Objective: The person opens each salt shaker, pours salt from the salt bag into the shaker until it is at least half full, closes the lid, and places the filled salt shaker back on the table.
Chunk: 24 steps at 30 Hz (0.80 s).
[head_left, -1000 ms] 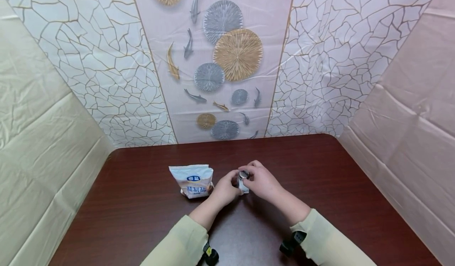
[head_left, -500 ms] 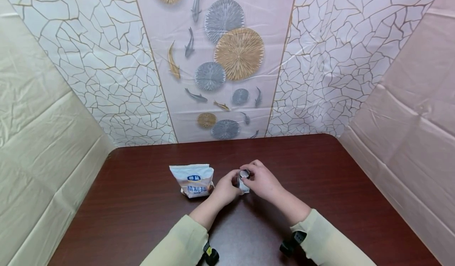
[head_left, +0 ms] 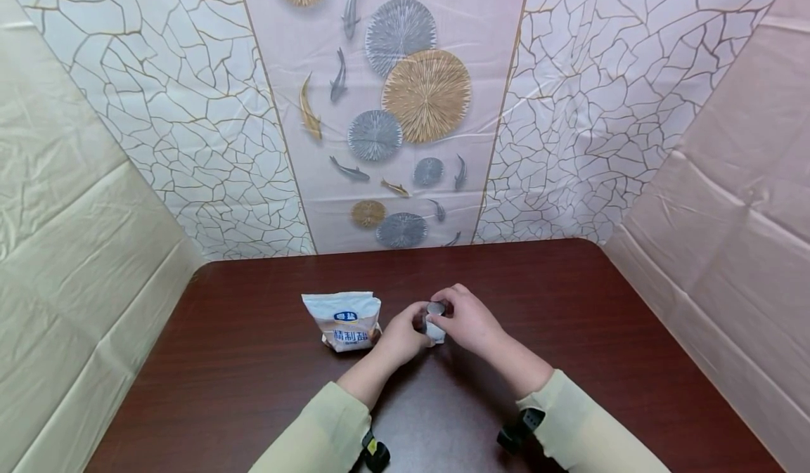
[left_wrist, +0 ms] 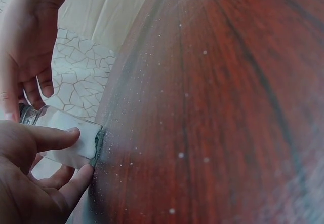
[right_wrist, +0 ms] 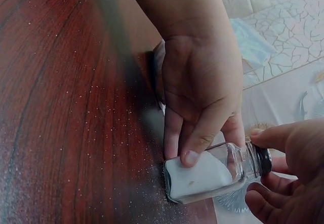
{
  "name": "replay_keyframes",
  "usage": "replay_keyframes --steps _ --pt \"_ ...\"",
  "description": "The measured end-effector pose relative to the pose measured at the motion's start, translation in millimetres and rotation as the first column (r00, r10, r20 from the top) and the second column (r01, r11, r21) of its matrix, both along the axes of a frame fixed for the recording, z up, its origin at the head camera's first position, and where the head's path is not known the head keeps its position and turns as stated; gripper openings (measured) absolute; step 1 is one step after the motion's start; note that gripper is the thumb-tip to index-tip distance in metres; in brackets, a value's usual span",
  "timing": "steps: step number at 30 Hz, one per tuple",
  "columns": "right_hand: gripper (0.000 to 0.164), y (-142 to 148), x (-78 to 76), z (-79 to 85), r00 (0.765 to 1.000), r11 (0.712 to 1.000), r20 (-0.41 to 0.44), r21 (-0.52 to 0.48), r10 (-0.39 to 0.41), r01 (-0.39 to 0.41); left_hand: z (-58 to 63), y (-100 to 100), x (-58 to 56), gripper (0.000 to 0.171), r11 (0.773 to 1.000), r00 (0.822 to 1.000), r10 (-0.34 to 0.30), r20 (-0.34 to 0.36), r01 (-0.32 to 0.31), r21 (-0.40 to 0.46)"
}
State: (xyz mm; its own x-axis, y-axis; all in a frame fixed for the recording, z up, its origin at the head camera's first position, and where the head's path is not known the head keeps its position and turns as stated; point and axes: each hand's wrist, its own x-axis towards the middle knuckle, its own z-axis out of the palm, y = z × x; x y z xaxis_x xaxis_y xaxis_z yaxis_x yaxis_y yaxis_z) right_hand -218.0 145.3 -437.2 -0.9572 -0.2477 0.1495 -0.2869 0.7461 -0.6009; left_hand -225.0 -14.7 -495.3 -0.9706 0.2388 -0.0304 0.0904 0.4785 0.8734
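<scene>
A small clear glass shaker (right_wrist: 205, 176), partly filled with white powder, stands on the table. My left hand (head_left: 401, 338) grips its body, thumb along one side and fingers around the other. At its neck is a dark-sided cap (right_wrist: 264, 160), whose grey top (head_left: 435, 308) shows in the head view. My right hand (head_left: 471, 322) pinches this cap between thumb and fingers. Just left of my left hand, a pale blue and white salt bag (head_left: 346, 322) with blue lettering stands upright.
White grains are scattered over the dark red-brown wooden table (head_left: 253, 374) near the shaker. Patterned cloth (head_left: 373, 93) rises behind the far table edge, with plain cream cloth walls on both sides. Each forearm has a black wrist strap.
My right fingers have shifted slightly right around the cap. Its top, dark and shiny earlier, now looks plain grey. My left hand and the salt bag have stayed in place.
</scene>
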Motion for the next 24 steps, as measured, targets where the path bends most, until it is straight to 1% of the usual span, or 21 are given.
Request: replay_keyframes --steps 7,13,18,20,24 --pt "0.027 -1.7 -1.7 2.3 0.998 0.999 0.055 0.016 -0.04 0.039 -2.1 0.0 -0.9 0.063 1.0 1.0 0.001 -0.004 -0.001 0.003" --pt "0.031 -2.5 -3.9 1.1 0.996 0.998 0.072 0.033 -0.055 0.052 -1.3 0.0 -0.4 0.063 1.0 1.0 0.004 -0.002 -0.004 -0.014" --pt "0.034 -2.1 -5.1 -2.9 0.994 0.997 0.079 0.028 -0.071 0.069 -0.3 -0.4 0.6 0.063 1.0 1.0 0.003 -0.003 -0.003 -0.015" --pt "0.038 -1.5 -5.2 -5.0 0.994 0.997 0.075 0.031 -0.076 0.074 0.0 -0.8 0.7 0.062 1.0 1.0 0.002 -0.003 -0.002 -0.016" --pt "0.051 0.3 -3.6 -5.9 0.995 0.996 0.059 0.033 -0.08 0.078 -0.4 -0.7 0.1 0.062 1.0 1.0 0.003 -0.008 -0.003 -0.019"
